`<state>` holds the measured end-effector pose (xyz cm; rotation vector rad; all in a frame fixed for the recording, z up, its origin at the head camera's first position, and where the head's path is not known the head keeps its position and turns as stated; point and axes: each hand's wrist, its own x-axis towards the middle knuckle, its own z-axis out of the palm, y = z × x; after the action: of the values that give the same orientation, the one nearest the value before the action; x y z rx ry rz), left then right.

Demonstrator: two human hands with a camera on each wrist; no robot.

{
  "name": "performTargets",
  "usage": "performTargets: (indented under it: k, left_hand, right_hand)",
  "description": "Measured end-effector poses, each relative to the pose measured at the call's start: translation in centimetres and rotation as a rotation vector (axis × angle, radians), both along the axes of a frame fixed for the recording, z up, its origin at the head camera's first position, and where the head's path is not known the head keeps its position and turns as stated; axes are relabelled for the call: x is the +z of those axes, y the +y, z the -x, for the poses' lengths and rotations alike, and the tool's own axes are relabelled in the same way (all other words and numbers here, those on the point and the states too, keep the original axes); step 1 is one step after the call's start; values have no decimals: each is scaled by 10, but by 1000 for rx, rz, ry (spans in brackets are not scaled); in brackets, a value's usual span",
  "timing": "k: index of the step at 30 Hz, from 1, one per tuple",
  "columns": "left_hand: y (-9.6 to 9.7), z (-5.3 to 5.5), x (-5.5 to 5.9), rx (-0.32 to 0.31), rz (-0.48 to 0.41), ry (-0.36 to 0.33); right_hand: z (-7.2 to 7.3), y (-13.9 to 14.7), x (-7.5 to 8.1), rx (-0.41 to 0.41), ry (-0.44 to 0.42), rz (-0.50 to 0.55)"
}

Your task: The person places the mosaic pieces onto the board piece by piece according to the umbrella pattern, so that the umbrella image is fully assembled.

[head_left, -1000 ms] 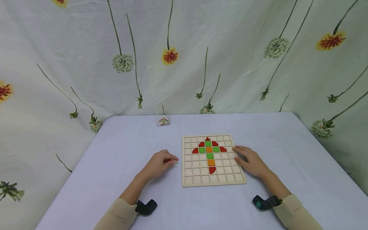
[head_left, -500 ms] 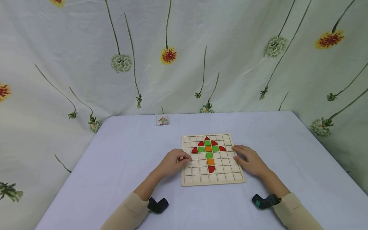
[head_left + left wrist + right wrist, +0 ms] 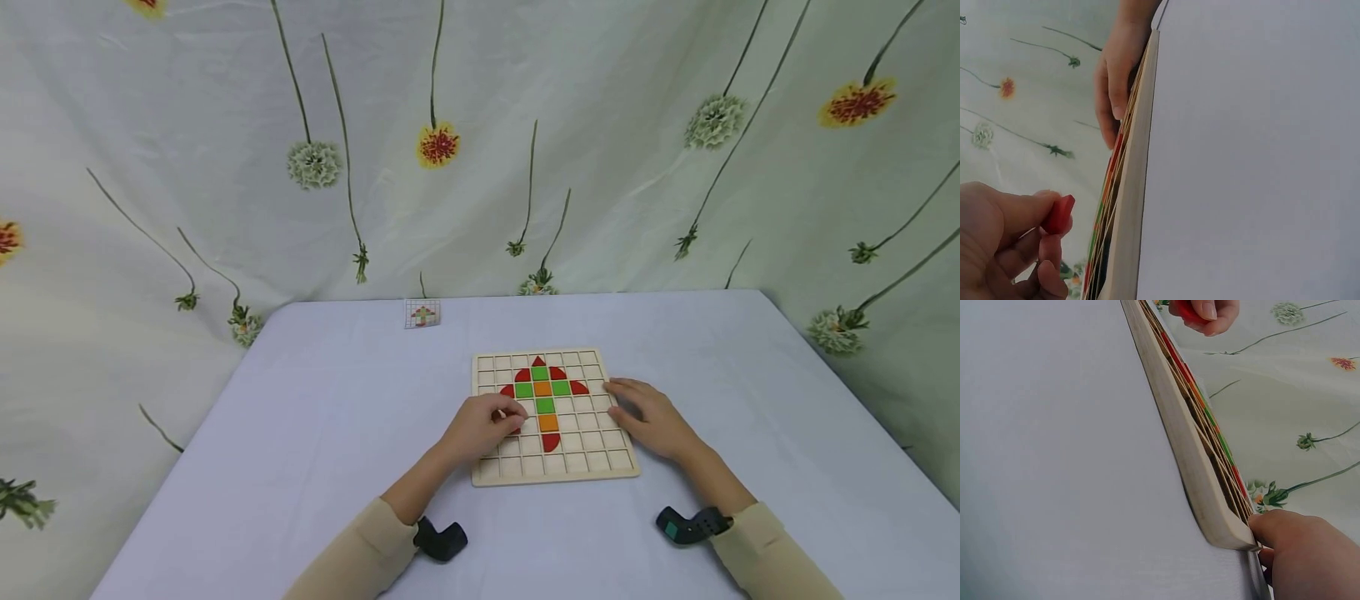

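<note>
A square wooden grid board (image 3: 517, 471) lies on the table with red, green and orange tiles set in its cells. The orange tiles (image 3: 548, 422) and green tiles (image 3: 545, 406) are square; several red ones (image 3: 551, 442) have a curved side. Over the board's left half, my left hand (image 3: 480, 429) pinches a small red tile (image 3: 1058, 214) between thumb and fingertips. The tile is held above the board in the left wrist view. My right hand (image 3: 656, 421) rests at the board's right edge, thumb and fingertips touching it, as the right wrist view shows around the thumb (image 3: 1285, 531).
A small pattern card (image 3: 422, 313) with a similar coloured figure on a grid stands at the table's back edge. The table (image 3: 337, 375) has a white cloth. Behind hangs a flowered curtain (image 3: 600, 125). Dark wrist devices (image 3: 442, 542) sit on both wrists.
My left hand has moved right with the red tile, from beside the board's left edge to over its left cells. The right hand stays at the right edge.
</note>
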<state>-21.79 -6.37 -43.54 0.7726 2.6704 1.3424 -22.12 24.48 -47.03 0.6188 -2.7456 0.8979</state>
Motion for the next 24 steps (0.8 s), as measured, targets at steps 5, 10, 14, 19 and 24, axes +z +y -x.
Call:
performTargets:
  k: [5,10,14,19,24]
  left_hand:
    - [6,-1,-4,29,-21,-44]
    - [10,-3,-4,56,-25,-71]
    - [12,-5,-4,76,-25,-92]
    - [15,-9,-2,93,-32,-129]
    - [17,-10,-5,113,-41,-152]
  right_hand:
    - [0,0,-1,-2,-7,-1]
    - [0,0,0,-3,-8,1]
    - [0,0,0,-5,-8,3]
    - [0,0,-1,-4,-9,1]
    - [0,0,-1,2,-3,6]
